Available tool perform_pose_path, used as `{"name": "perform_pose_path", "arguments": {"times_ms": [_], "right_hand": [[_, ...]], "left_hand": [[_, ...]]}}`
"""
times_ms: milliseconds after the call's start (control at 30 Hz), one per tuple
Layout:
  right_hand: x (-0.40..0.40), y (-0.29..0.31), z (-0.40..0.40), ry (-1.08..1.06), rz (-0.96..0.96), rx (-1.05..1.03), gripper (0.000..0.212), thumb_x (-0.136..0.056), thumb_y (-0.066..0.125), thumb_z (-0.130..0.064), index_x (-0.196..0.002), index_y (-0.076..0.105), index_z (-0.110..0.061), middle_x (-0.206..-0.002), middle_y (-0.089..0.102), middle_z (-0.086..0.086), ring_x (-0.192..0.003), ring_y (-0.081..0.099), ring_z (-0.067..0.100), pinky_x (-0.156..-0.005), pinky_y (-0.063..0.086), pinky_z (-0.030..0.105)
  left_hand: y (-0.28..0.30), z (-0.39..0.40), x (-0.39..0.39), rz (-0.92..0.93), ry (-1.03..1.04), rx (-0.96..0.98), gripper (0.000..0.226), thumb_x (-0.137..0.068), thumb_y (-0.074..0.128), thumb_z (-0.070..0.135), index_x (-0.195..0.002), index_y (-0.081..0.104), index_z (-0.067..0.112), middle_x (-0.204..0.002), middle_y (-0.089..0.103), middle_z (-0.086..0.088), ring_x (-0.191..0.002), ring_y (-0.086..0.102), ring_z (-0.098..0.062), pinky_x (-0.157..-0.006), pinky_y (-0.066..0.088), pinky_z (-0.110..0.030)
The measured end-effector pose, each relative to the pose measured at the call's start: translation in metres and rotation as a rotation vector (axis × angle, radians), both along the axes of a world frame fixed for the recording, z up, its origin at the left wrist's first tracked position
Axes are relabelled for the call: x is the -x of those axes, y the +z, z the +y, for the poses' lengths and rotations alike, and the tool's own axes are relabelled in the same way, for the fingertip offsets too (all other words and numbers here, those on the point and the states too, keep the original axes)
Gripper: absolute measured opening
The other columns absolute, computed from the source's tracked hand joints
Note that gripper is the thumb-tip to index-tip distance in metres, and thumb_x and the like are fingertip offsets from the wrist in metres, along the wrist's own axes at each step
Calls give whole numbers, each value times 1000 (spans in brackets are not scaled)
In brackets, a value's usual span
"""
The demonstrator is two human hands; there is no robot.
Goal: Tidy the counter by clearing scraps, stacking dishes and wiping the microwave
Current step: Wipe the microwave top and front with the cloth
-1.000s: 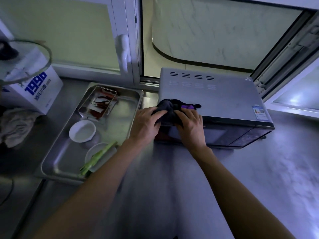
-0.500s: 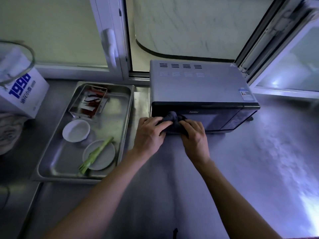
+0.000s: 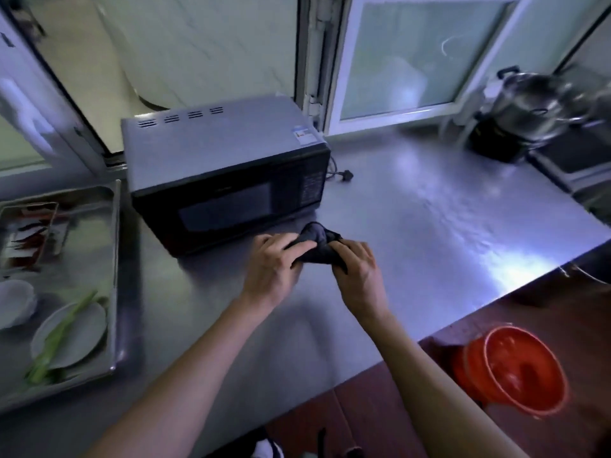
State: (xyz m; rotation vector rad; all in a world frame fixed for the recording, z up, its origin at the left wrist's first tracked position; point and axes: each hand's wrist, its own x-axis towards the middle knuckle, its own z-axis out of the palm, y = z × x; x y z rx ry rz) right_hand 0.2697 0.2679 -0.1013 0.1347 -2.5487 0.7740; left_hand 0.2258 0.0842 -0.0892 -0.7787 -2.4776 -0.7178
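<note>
Dark cloth [image 3: 319,245] is bunched in both hands, left hand [image 3: 271,266] and right hand [image 3: 357,272], fingers curled tight on it. It sits off the microwave [image 3: 224,166], near the desk's [image 3: 446,219] front edge. I think wiping is the step; next, press it back on.

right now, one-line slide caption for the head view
Both hands bunch a dark cloth before the black microwave.

Steel counter [image 3: 429,206]: microwave [image 3: 211,143], tray [image 3: 114,259], blurry pot, probably [image 3: 525,107].
</note>
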Motion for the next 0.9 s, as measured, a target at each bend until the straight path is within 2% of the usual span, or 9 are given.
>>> {"name": "perform_pose_path", "arguments": {"times_ms": [400,500,600,900], "right_hand": [[-142,-13,214,-300,-97,36,44,-70,73,12,-110,72,-5,-105,70,8,-88,60,32,-78,50,36],[-165,-9,250,-368,-110,44,44,-69,74,11,-110,72,-4,-106,71,9,-90,60,33,-82,49,37],[-177,-9,284,-409,-124,43,43,-71,74,9,-113,72,-3,-109,70,13,-94,60,36,-85,50,43],[-150,-28,374,-475,-167,31,45,-71,75,7,-114,71,-5,-110,70,11,-97,60,34,-87,51,42]], "left_hand": [[-9,235,-89,-114,-285,62,45,-67,82,5,-106,76,27,-102,73,6,-87,68,-19,-75,45,-37],[-12,280,-101,-130,-336,85,46,-68,80,7,-108,75,29,-103,72,8,-88,67,-18,-76,43,-37],[-13,318,-105,-153,-381,100,47,-69,78,8,-110,74,31,-104,72,9,-89,67,-17,-78,39,-36],[-41,415,-64,-197,-447,55,45,-70,77,7,-107,74,32,-98,71,10,-85,66,-17,-75,43,-39]]}}
